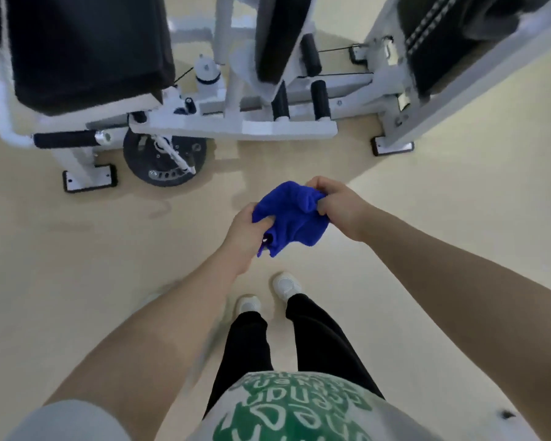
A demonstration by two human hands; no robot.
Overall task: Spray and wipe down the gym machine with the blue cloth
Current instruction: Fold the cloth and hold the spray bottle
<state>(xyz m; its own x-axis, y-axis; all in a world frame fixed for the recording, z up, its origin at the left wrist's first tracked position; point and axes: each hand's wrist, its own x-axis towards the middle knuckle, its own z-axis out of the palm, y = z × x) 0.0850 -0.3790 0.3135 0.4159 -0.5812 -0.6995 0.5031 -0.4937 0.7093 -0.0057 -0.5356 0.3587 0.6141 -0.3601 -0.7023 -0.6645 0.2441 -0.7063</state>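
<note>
A crumpled blue cloth [288, 216] hangs in the air in front of me, held between both hands. My left hand [247, 232] grips its lower left edge, and something small and dark shows under that hand's fingers. My right hand [337, 203] pinches the upper right part of the cloth. The gym machine [204, 100] stands ahead on the floor: a white frame with black pads, black foam rollers and a black weight plate [164, 157] low at the left. Neither hand touches the machine. No spray bottle is plainly visible.
The beige floor [442, 202] spreads around me. My two feet in white shoes [287, 284] stand below the hands. The machine's white feet with black edges [89, 179] rest on the floor at left and right. A weight stack [427, 30] rises at the far right.
</note>
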